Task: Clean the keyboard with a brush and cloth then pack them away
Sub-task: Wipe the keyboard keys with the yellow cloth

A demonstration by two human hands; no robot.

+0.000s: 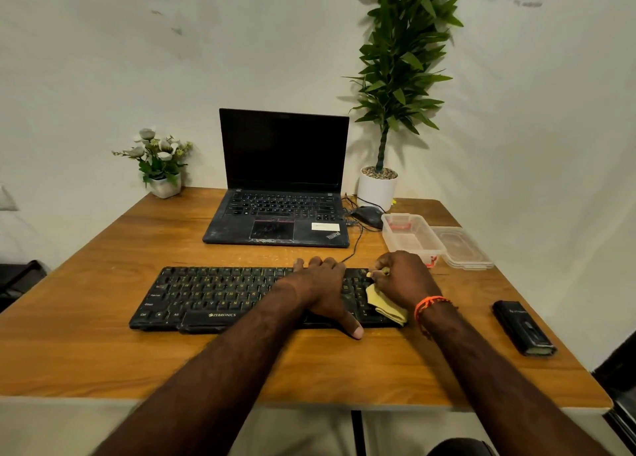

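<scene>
A black keyboard [206, 295] lies across the middle of the wooden desk [103, 352]. My left hand [323, 283] lies flat over its right-centre keys, fingers reaching past the far edge and thumb hanging over the near edge. My right hand [402, 276] grips a folded yellow cloth [385, 304] and presses it on the keyboard's right end. A clear plastic container [409, 235] stands just beyond my right hand, with something red inside. I cannot make out a brush.
An open black laptop [278, 214] sits behind the keyboard, a mouse [368, 216] and cable to its right. The container's lid [464, 247] lies beside it. A black case [523, 328] rests near the right edge. Two potted plants [377, 187] [161, 166] stand at the back.
</scene>
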